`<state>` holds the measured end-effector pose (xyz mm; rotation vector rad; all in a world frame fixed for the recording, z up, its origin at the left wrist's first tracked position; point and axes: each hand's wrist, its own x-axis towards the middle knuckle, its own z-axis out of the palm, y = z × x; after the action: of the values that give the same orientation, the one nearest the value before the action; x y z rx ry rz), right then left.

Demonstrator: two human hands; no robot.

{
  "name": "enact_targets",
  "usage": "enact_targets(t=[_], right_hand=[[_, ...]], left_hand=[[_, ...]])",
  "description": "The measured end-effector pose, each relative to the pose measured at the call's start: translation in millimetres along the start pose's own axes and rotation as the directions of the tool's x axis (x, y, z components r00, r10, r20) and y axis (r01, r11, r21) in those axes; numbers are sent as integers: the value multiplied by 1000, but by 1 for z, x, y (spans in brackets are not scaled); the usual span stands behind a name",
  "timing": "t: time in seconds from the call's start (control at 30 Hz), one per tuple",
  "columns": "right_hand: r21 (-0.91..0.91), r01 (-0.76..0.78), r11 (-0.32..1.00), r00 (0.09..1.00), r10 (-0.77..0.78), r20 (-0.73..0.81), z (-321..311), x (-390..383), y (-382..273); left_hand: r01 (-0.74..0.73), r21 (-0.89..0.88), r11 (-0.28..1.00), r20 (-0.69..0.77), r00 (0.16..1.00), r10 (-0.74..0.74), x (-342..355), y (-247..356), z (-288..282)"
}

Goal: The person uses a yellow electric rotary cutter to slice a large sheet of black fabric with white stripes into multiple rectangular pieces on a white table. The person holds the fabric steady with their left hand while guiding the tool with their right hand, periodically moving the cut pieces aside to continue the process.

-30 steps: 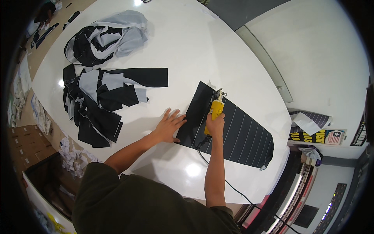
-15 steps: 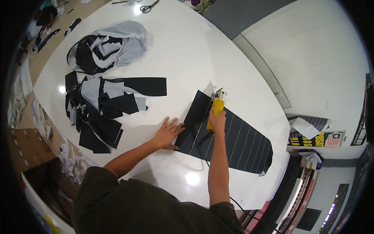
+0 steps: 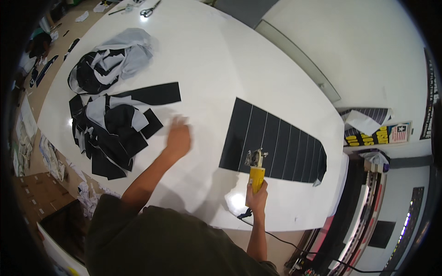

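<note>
My right hand (image 3: pixel 256 198) is closed around the yellow body of a corded electric fabric cutter (image 3: pixel 257 177). The cutter's metal head lies over the near edge of a dark fabric panel (image 3: pixel 285 142). Pale lines run across that panel, which tapers to the right and has a folded right end. My left hand (image 3: pixel 178 137) is above the white table, beside a heap of black and grey fabric strips (image 3: pixel 115 122). Motion smears its fingers, and I cannot make out anything in them.
Farther back on the white table (image 3: pixel 202 60) lies a bundle of grey and black fabric (image 3: pixel 110 60). Scissors (image 3: pixel 149 9) rest near the far edge. The cutter's black cord (image 3: pixel 294 247) trails off to the lower right. A brown cardboard box (image 3: pixel 41 198) stands on the left.
My left hand has left the panel and moved left toward the strips. My right hand has drawn the cutter back from the panel's far edge to its near edge. A black strip has shifted among the heap.
</note>
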<state>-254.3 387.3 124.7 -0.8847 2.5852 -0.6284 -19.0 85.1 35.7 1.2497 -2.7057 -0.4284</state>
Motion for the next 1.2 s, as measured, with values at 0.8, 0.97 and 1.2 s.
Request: enact_targets(t=[0.8,0.97,1.2], right_hand=[[-4,26,1000,992,-26,126,29,-66,41],[12,37,999,992,-38,121,29,-58,34],[6,41,999,992,-41,123,34,-41,30]], left_hand=[[-456,-84,886,297,837,459,43,102,80],[-438,-85,895,331,835,440,45,102,81],[-438,-123,890,299,839,454,44,101,76]])
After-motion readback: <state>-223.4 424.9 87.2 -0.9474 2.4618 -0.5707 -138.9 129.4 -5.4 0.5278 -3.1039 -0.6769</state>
